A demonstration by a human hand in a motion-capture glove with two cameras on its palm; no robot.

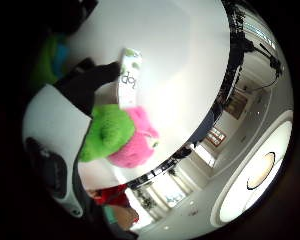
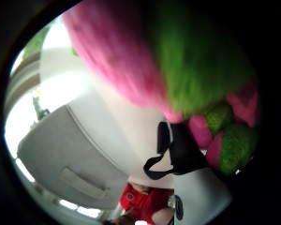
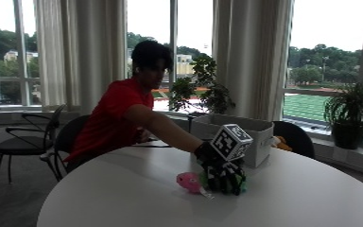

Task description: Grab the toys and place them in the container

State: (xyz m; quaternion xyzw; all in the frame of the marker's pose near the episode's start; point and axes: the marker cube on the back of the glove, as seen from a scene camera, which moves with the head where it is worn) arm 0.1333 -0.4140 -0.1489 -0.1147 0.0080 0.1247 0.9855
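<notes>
A person in a red shirt (image 3: pixel 109 118) sits at a round white table (image 3: pixel 106 198) and reaches the gloved right hand (image 3: pixel 224 176) out over its middle. The hand is down at the tabletop with its fingers curled around a pink and green plush toy (image 3: pixel 189 181); the pink part of the toy sticks out beside the glove, low over the table or resting on it, I cannot tell which. In the little-finger palm view the toy (image 1: pixel 121 134) sits against the palm, green half nearest the glove, pink half beyond it.

Just behind the hand, toward the window side of the table, stands the grey container (image 3: pixel 233 134), open at the top, close to the table's far edge. Bare tabletop lies on the near side and to both sides of the hand, so the room around it is wide.

A white tag (image 1: pixel 129 76) with green marks hangs off the toy; its dark lettering is too small to read surely.
</notes>
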